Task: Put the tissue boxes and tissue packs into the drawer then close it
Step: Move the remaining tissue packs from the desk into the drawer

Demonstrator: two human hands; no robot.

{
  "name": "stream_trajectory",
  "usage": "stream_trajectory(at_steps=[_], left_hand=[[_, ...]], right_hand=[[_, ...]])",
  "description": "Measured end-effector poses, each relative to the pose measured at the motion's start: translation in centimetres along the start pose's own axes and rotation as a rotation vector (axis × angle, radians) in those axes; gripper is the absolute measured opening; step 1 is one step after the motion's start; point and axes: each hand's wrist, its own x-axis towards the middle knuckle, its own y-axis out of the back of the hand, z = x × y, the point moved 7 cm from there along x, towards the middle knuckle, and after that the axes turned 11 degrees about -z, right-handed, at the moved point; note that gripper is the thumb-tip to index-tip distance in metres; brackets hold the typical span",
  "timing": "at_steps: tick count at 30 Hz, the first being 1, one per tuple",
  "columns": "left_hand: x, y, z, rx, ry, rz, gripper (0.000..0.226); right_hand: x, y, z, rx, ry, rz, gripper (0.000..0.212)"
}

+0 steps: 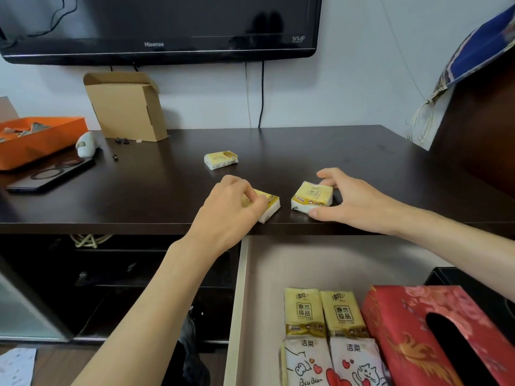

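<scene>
In the open drawer point(245, 302) lie four packs beside a red tissue box point(412, 324); above, the left hand point(231, 207) and right hand point(348, 196) each close fingers on a yellow pack point(271, 203) point(312, 196) at the desk point(167, 190) edge—lift both squarely—with a third pack point(221, 160) beyond.

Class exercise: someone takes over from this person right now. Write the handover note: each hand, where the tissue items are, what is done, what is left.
Left hand: grip closed on a yellow tissue pack at the desk's front edge.
Right hand: fingers around a second yellow pack, which rests on the desk.
A third yellow pack lies untouched farther back.
Done: the open drawer holds the red tissue box, two yellow packs and two white cartoon packs.
Left: move the three desk packs into the drawer, then close it.
</scene>
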Motion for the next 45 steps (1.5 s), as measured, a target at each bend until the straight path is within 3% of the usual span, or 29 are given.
stream_trajectory(at_steps=[6, 12, 19, 23, 29, 39, 42, 45], left_hand=[[0.1, -0.3, -0.1, 0.103, 0.079, -0.051, 0.031], [-0.7, 0.2, 1.1, 0.173, 0.036, 0.013, 0.04], [-3.0, 0.1, 3.5, 0.04, -0.103, -0.036, 0.047], [-5.9, -0.8, 4.8, -0.09, -0.238, -0.188, 0.048], [-8.6, -5.6, 4.2, 0.004, -0.273, -0.498, 0.05], [-7.9, -10.0, 4.2, 0.148, -0.292, -0.67, 0.06], [-8.0, -9.5, 4.3, 0.136, -0.291, -0.662, 0.063], [-8.0, -8.6, 3.7, 0.282, -0.282, -0.613, 0.058]], right_hand=[[-1.1, 0.5, -0.1, 0.135, 0.068, -0.024, 0.082], [-4.1, 0.8, -1.1, 0.143, 0.127, -0.005, 0.076], [-7.5, 0.5, -2.7, 0.157, 0.217, -0.012, 0.055], [-10.0, -0.3, -2.8, 0.096, 0.21, -0.066, 0.049], [-12.9, -1.2, -1.6, 0.018, 0.175, -0.101, 0.049], [-11.5, -3.8, -0.3, 0.022, 0.044, -0.227, 0.059], [-11.1, -4.3, -0.5, 0.004, 0.029, -0.238, 0.058], [-11.1, -5.1, -0.2, -0.01, 0.01, -0.276, 0.054]])
